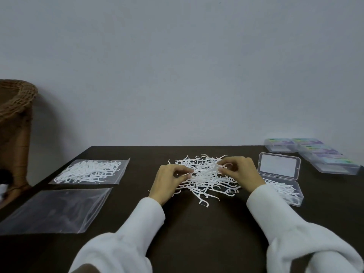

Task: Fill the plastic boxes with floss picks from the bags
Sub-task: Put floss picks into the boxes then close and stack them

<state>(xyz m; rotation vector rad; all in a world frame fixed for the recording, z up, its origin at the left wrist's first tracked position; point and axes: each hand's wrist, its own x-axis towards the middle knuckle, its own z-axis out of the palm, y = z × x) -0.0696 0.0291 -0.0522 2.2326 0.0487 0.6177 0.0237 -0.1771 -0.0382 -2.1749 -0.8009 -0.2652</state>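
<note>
We pinch tangled floss picks point(206, 174) with left hand point(169, 179) and right hand point(239, 170); snagged ones could scatter, missing the open box point(283, 186).

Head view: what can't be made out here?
- Open box: the count of picks in its tray, partly hidden by the right sleeve.
- Closed boxes: contents blurred behind labels; far end cut by the right edge.
- Left hand and right hand: how many picks each pinches from the pile, too small to tell.
- Basket: cut off by the left edge.
</note>
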